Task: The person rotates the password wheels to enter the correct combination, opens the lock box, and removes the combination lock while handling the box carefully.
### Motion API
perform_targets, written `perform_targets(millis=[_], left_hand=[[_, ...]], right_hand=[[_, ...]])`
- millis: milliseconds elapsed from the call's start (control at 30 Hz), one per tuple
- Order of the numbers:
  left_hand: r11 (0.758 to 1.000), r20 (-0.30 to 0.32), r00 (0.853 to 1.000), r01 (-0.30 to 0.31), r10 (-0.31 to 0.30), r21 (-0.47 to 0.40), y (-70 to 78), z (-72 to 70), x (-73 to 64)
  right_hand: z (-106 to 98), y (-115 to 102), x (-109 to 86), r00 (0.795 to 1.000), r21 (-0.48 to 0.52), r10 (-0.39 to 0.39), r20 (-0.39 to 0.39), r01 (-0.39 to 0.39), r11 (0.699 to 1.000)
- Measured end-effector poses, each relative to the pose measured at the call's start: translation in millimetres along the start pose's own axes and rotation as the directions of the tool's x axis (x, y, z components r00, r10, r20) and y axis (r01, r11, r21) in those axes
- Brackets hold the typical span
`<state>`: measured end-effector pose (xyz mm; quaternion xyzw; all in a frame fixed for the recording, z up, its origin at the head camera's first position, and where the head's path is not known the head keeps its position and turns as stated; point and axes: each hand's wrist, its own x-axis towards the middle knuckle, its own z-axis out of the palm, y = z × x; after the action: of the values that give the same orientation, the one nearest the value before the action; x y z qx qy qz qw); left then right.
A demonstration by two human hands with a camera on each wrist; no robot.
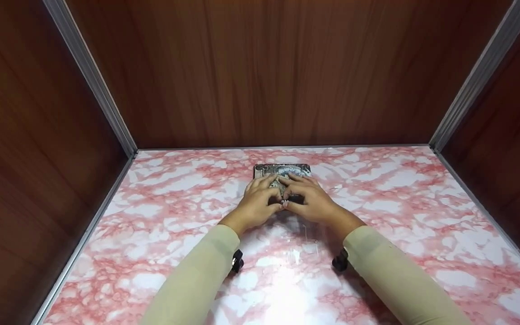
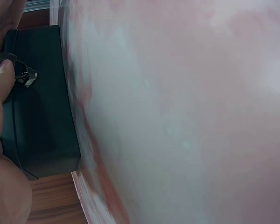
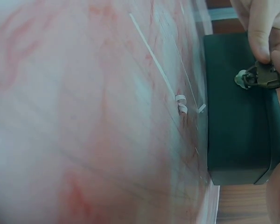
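A small dark green box [image 3: 238, 121] with a patterned lid [image 1: 305, 168] stands on the table near the back wall. Its metal clasp [image 3: 268, 76] sits on the front side, facing the person. My left hand [image 1: 254, 205] lies over the left part of the lid, its thumb [image 2: 3, 79] at the clasp. From the other side my right hand [image 1: 313, 202] covers the right part of the lid, and its thumb meets the left one at the clasp. Fingers of both hands are bent over the box. Much of the lid is hidden beneath them.
The table [image 1: 174, 234] has a red and white marbled top. Brown wood-look panels [image 1: 260, 76] enclose it at the back and sides, with metal posts [image 1: 102, 90] at the corners. A thin white strip [image 3: 153, 57] with a curled end lies before the box.
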<state>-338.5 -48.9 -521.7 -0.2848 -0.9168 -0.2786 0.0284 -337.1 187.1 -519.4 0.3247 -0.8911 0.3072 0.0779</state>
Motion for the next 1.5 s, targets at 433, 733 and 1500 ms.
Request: perform_targets(millis=[433, 733, 1500], left_hand=[[1.000, 0.008, 1.000, 0.018, -0.018, 0.008, 2.4, -1.3, -0.1], [1.000, 0.009, 1.000, 0.010, -0.010, 0.002, 1.2, -0.5, 0.4], [1.000, 0.006, 1.000, 0.007, -0.007, 0.014, -0.5, 0.3, 1.8]], right_hand=[[-0.5, 0.6, 0.2, 1.000, -0.012, 0.004, 0.005, -0.004, 1.000], [-0.7, 0.4, -0.2, 1.000, 0.022, -0.009, -0.004, 0.009, 1.000], [0.7, 2.7, 0.4, 1.000, 0.010, -0.013, -0.009, 0.013, 1.000]])
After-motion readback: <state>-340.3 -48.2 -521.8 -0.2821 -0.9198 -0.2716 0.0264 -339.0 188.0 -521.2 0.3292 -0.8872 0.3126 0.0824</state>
